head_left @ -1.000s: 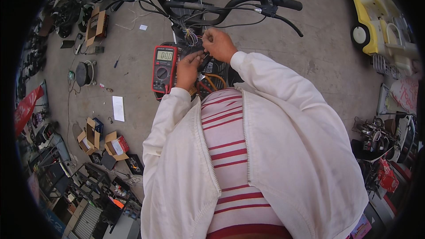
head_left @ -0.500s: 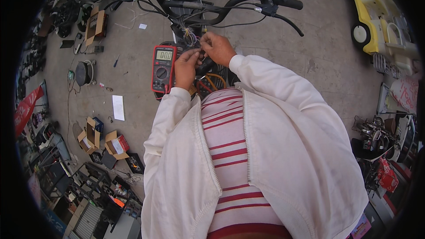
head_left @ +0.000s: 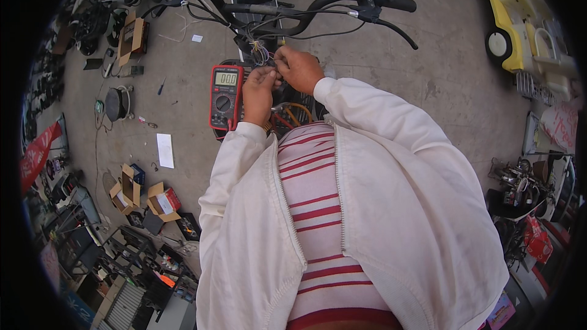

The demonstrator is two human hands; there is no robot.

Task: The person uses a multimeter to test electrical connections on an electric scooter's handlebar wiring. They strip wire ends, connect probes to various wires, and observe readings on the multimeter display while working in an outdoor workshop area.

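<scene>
While the left hand (head_left: 258,95) stays beside the red multimeter (head_left: 224,99), the right hand (head_left: 300,68) edges slightly leftward, so fine fingerwork continues just beside the coloured wires (head_left: 261,53) below the handlebar (head_left: 263,9); both hands' fingers look pinched, but I cannot tell on what.

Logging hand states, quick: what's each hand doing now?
Left hand: closed in a pinch; anything held cannot be told.
Right hand: closed, beside thin multicoloured wires; held item unclear.
</scene>
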